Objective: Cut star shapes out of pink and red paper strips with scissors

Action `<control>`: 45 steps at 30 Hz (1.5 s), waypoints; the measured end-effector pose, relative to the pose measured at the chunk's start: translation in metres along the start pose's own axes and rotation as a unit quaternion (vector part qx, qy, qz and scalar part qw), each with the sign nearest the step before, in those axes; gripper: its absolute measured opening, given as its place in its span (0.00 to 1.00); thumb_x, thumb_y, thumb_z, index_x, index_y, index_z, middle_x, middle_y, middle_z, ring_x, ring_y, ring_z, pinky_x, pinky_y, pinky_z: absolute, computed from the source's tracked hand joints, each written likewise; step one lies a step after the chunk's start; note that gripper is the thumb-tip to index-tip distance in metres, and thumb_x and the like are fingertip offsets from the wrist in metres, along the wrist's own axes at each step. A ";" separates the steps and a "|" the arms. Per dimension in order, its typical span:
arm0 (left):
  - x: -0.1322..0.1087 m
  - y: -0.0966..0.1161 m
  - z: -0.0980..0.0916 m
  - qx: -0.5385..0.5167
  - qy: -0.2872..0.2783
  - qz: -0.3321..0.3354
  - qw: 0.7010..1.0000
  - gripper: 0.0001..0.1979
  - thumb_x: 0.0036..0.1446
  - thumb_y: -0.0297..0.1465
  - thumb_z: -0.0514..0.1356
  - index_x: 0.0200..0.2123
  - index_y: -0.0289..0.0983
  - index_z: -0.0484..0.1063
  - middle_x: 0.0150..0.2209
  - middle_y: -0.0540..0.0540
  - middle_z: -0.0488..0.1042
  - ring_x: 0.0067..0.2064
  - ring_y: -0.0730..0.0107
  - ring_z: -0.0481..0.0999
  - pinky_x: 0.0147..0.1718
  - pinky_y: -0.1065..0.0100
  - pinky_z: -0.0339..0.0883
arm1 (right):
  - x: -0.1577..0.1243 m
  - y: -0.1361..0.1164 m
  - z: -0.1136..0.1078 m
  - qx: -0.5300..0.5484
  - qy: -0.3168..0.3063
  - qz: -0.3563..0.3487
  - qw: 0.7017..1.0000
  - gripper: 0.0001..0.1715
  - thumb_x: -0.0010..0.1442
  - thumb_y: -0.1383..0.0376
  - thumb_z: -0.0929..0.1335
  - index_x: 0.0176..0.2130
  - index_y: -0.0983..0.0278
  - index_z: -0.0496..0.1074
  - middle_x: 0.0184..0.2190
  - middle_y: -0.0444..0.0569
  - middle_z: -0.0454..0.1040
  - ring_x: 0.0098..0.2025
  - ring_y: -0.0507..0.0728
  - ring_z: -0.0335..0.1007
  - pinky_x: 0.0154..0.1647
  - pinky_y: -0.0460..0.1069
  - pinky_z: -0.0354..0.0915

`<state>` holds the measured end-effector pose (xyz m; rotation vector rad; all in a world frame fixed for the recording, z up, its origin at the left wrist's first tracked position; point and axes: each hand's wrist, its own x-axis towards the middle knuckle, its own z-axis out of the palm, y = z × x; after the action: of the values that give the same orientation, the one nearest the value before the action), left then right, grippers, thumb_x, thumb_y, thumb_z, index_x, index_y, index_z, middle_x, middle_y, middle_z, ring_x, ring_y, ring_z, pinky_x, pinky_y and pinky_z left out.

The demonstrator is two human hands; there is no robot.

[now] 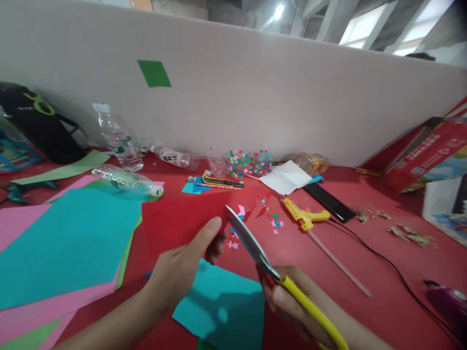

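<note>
My left hand (182, 265) pinches a red sheet of paper (175, 216) between thumb and fingers and holds it up over the table. In my right hand (292, 301) is a pair of scissors (250, 240) with yellow and red handles. Their blades point up and to the left, with the tip close to the paper's right edge; I cannot tell whether they touch it. Beneath my hands lies a turquoise sheet (226, 301). Small coloured paper stars (275, 223) are scattered on the red table (292, 253) behind the scissors.
At left lies a stack of coloured sheets (69, 238) with a plastic bottle (126, 180) on it. A utility knife (222, 182) and a bottle of stars (250, 163) are at the back. To the right are a yellow glue gun (304, 214), its cord and a phone (330, 201).
</note>
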<state>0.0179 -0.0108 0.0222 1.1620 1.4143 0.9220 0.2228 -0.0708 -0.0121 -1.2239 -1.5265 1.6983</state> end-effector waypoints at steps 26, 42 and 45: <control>-0.011 -0.029 0.035 -0.058 0.016 0.071 0.996 0.29 0.60 0.54 0.44 0.17 0.41 0.59 0.17 0.50 0.64 0.22 0.71 0.65 0.28 0.67 0.65 | 0.003 0.007 0.026 -0.030 0.017 -0.030 0.999 0.39 0.52 0.29 0.54 0.24 0.61 0.53 0.22 0.41 0.52 0.25 0.50 0.48 0.23 0.44 0.53; -0.015 -0.027 0.038 -0.079 0.024 0.068 0.994 0.28 0.61 0.53 0.46 0.17 0.41 0.60 0.18 0.50 0.67 0.23 0.69 0.69 0.31 0.66 0.68 | 0.006 0.024 0.029 -0.063 0.068 -0.070 0.993 0.38 0.57 0.34 0.56 0.24 0.63 0.64 0.22 0.44 0.55 0.27 0.53 0.52 0.27 0.46 0.58; -0.015 -0.027 0.038 -0.073 0.024 0.073 0.994 0.28 0.61 0.53 0.45 0.17 0.41 0.60 0.18 0.49 0.67 0.23 0.69 0.68 0.30 0.66 0.68 | 0.006 0.018 0.028 -0.078 0.071 -0.092 0.990 0.37 0.58 0.35 0.56 0.26 0.64 0.66 0.23 0.45 0.57 0.28 0.54 0.52 0.29 0.47 0.58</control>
<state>0.0508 -0.0336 -0.0064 1.1505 1.2891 1.1447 0.1983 -0.0822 -0.0330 -1.2134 -1.6545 1.3664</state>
